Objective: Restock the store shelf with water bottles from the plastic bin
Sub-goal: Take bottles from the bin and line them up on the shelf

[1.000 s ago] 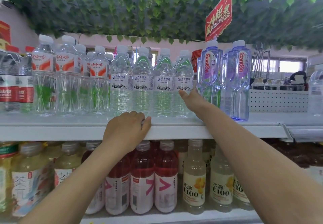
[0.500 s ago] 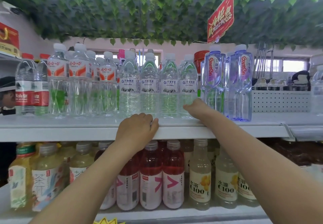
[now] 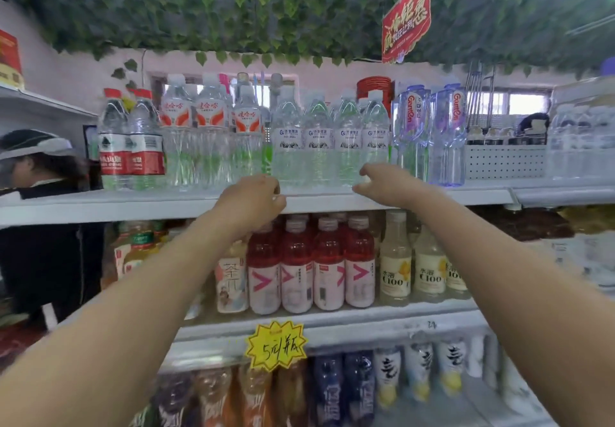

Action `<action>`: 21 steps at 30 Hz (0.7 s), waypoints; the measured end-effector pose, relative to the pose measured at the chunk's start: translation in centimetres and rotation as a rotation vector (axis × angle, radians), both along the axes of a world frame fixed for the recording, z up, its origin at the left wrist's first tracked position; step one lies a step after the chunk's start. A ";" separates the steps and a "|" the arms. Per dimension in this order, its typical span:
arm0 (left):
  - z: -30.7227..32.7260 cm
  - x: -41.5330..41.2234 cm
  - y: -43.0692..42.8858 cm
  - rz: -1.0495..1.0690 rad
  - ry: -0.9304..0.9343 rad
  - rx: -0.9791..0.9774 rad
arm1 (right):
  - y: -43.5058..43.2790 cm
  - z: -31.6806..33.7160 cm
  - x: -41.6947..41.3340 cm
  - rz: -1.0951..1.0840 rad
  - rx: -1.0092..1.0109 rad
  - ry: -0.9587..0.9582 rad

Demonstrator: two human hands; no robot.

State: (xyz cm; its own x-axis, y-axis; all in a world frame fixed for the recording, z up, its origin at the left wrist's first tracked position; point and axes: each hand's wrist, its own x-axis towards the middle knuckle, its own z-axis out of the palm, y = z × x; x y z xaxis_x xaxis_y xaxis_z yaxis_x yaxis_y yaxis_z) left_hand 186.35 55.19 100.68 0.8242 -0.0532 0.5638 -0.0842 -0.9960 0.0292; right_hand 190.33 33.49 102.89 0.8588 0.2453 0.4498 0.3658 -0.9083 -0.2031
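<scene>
The top shelf point(image 3: 100, 208) carries a row of clear water bottles: red-labelled ones point(image 3: 129, 140) at the left, orange-labelled ones point(image 3: 206, 133), green-tinted white-labelled ones point(image 3: 332, 140) in the middle, and tall blue bottles point(image 3: 432, 133) at the right. My left hand point(image 3: 253, 198) rests with curled fingers on the shelf's front edge, below the white-labelled bottles. My right hand point(image 3: 386, 183) hovers just in front of the rightmost white-labelled bottle, fingers loosely apart, holding nothing. The plastic bin is out of view.
Lower shelves hold red drinks point(image 3: 312, 267), pale C100 bottles point(image 3: 412, 267), tea bottles and dark bottles below a yellow price tag point(image 3: 276, 346). A person in a cap point(image 3: 40, 193) stands at the left. A red sign point(image 3: 407, 17) hangs among green leaves overhead.
My right hand has drawn back from between the white-labelled and blue bottles to the shelf's front. The view has pulled back and down, showing more lower shelves and the person at left.
</scene>
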 end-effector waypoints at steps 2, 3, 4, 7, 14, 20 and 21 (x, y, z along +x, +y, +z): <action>-0.1 -2.4 1.7 -0.017 -0.003 -0.013 | 1.3 -0.9 -2.5 -0.018 -0.039 -0.037; -0.1 -3.6 2.3 -0.025 0.000 -0.020 | 2.0 -1.4 -3.7 -0.021 -0.047 -0.042; -0.2 -4.8 2.9 -0.029 0.010 -0.025 | 2.6 -1.8 -4.9 -0.021 -0.057 -0.042; -0.5 -8.1 3.8 -0.024 0.052 -0.015 | 4.0 -2.8 -8.2 -0.026 -0.090 -0.009; -2.4 -15.5 3.6 0.041 0.069 -0.015 | 3.9 -4.6 -14.3 0.003 -0.094 0.026; -5.1 -22.0 1.0 0.125 0.105 -0.005 | 0.2 -6.3 -18.9 0.060 -0.121 0.055; -5.8 -23.2 0.3 0.141 0.113 -0.019 | -0.4 -6.8 -19.6 0.074 -0.130 0.061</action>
